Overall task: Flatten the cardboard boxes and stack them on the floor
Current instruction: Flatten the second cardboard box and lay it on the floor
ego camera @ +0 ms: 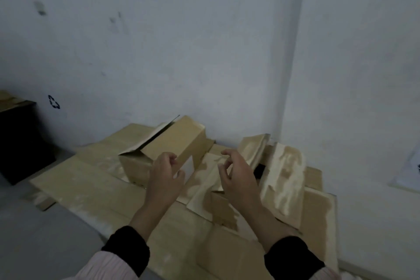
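Observation:
Flattened brown cardboard sheets (91, 184) lie spread on the floor against the wall. On them stands an unflattened cardboard box (168, 143) with a raised flap, left of centre. A second box (281, 179), its flaps torn and open, sits to the right. My left hand (164, 177) hovers in front of the left box with loosely curled fingers, holding nothing. In the same loose pose, my right hand (238, 177) hangs over the open flaps of the right box and grips nothing.
A white wall (181, 52) rises right behind the cardboard and forms a corner at the right. A dark cabinet (20, 138) with cardboard on top stands at the far left. Grey floor (45, 234) shows at lower left.

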